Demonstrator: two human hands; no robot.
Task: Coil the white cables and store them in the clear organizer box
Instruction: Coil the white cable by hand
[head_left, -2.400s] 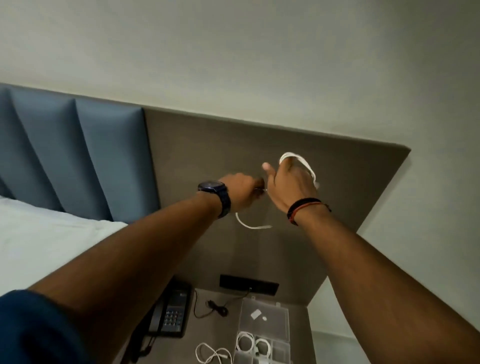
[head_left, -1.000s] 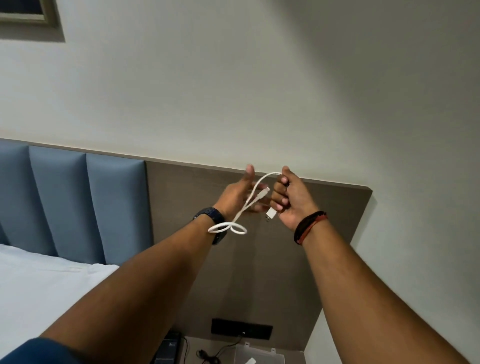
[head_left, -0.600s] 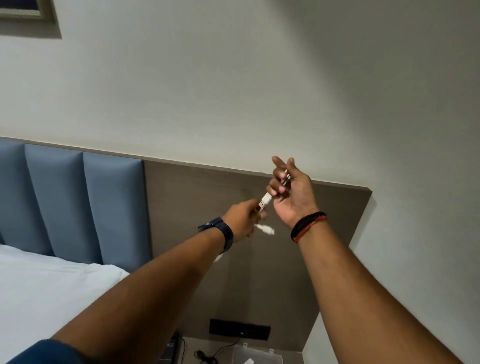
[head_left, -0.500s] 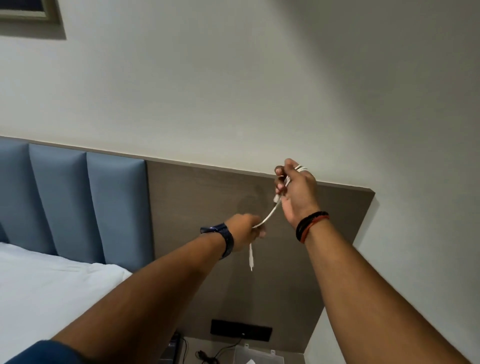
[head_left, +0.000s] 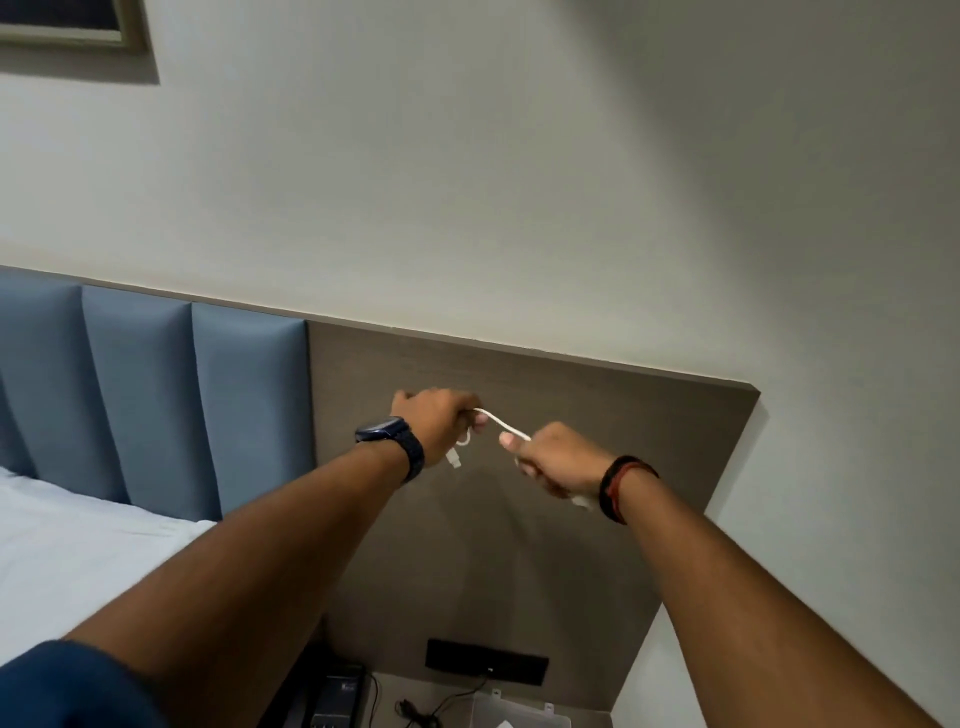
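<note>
Between both grips, white cable (head_left: 503, 422).

White cable (head_left: 501, 422): thin, short span stretched between two closed fists, sloping from 10 o'clock down to 4 o'clock; small loop and white plug (head_left: 455, 459) hang at its left end. Clear organizer box (head_left: 511, 713): only top edge visible, frame bottom, 6 o'clock from cable, well apart.

Two hands, left (head_left: 441, 421) and right (head_left: 558, 462); one white cable (head_left: 501, 423); one wristwatch (head_left: 395, 447); one clear organizer box (head_left: 511, 714); one desk phone (head_left: 332, 701); one picture frame (head_left: 72, 23); three blue headboard panels (head_left: 140, 400).
</note>
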